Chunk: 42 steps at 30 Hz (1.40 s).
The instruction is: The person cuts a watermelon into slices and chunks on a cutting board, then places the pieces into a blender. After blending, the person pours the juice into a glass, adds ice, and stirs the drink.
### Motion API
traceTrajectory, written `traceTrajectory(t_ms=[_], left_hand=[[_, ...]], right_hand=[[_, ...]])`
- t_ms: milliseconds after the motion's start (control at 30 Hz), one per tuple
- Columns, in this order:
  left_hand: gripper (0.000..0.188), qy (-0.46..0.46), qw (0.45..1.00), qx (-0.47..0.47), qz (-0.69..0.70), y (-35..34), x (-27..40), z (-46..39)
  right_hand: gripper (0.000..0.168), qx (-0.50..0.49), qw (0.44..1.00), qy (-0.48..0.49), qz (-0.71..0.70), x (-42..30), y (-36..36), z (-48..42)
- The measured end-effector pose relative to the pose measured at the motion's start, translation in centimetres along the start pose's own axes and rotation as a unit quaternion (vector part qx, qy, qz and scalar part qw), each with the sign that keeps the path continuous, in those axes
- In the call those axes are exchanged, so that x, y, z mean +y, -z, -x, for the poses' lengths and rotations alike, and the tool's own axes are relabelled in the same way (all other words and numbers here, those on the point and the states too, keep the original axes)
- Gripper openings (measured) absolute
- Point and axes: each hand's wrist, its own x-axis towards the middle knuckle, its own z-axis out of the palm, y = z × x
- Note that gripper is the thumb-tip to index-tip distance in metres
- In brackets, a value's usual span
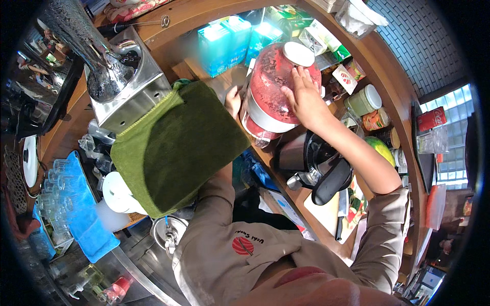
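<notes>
A large clear drink dispenser jar with red contents, a white lid and a white band stands on the wooden counter, its spigot facing me. My right hand lies spread against its right shoulder, just below the lid. On the jar's other side is my left hand, only partly visible, with fingers close to the glass; its grip cannot be made out. A green cloth drapes over my left forearm and hides much of it. It hangs beside a stainless steel appliance.
Blue cartons stand behind the jar. A black appliance with a handle is close on the right, near a cutting board with a knife. Lidded jars line the right shelf. Glasses and a blue towel are at left.
</notes>
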Motion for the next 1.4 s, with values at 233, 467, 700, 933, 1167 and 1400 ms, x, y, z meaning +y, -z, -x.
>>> traceTrajectory(t_ms=[233, 467, 700, 933, 1167, 1400], left_hand=[[0.020, 0.076, 0.991, -0.108, -0.027, 2.2, 1.4, 1.2], [0.019, -0.034, 0.984, -0.056, -0.168, 4.1, -2.6, 0.7], [0.018, -0.086, 0.969, 0.154, -0.175, 3.7, -3.1, 2.7], [0.025, 0.103, 0.983, 0.154, 0.012, 1.8, 1.5, 24.6], [0.029, 0.234, 0.938, 0.256, -0.014, 1.7, 6.4, 44.7], [0.029, 0.175, 0.926, 0.334, 0.023, 0.5, 9.7, 49.8]], right_hand=[[0.054, 0.049, 0.998, 0.030, 0.002, -0.4, 0.5, -0.1], [0.053, 0.074, 0.995, 0.050, -0.037, -0.5, 0.4, -0.6], [0.051, 0.088, 0.992, 0.071, -0.059, -1.6, 0.0, -1.3], [0.050, 0.114, 0.979, 0.162, -0.051, 0.9, 0.6, -1.0], [0.050, 0.091, 0.970, 0.210, -0.086, 4.0, -2.2, -3.0], [0.067, -0.020, 0.984, 0.154, -0.087, 3.0, -1.6, -3.3]])
